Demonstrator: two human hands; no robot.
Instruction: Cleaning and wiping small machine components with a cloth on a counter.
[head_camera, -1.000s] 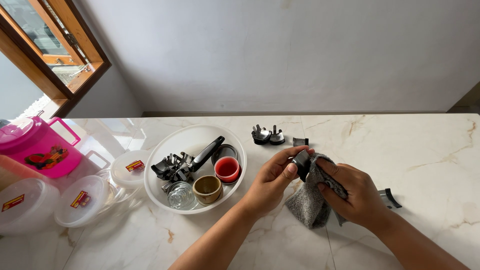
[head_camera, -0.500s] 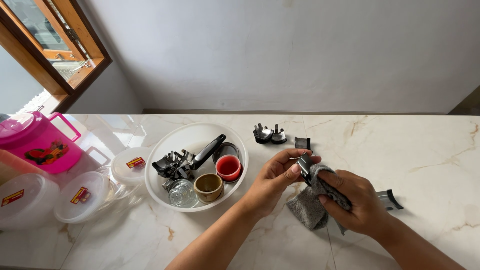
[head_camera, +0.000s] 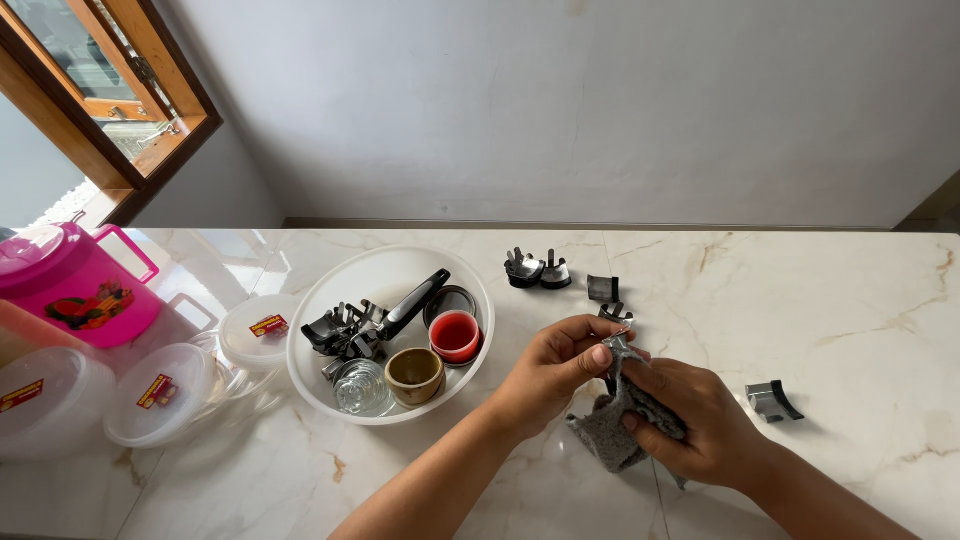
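My left hand (head_camera: 553, 370) pinches a small dark metal clip-like piece (head_camera: 614, 327) over the marble counter. My right hand (head_camera: 700, 418) grips a grey cloth (head_camera: 612, 432) that is wrapped against the lower part of that same piece. Both hands meet just right of a white bowl (head_camera: 330, 380). Two similar metal pieces (head_camera: 536, 269) stand behind my hands, a third (head_camera: 602, 288) lies close to them, and another (head_camera: 772, 400) lies to the right of my right hand.
The white bowl holds more metal pieces (head_camera: 345, 332), a black handle, a red cup (head_camera: 454, 336), a brown cup (head_camera: 414, 371) and a small glass (head_camera: 361, 388). At the left stand a pink jug (head_camera: 70, 285) and clear lidded containers (head_camera: 160, 392). A wooden window frame is at top left.
The hands have stayed together on the metal piece and cloth, shifting only slightly; the cloth hangs a little differently under my right hand.
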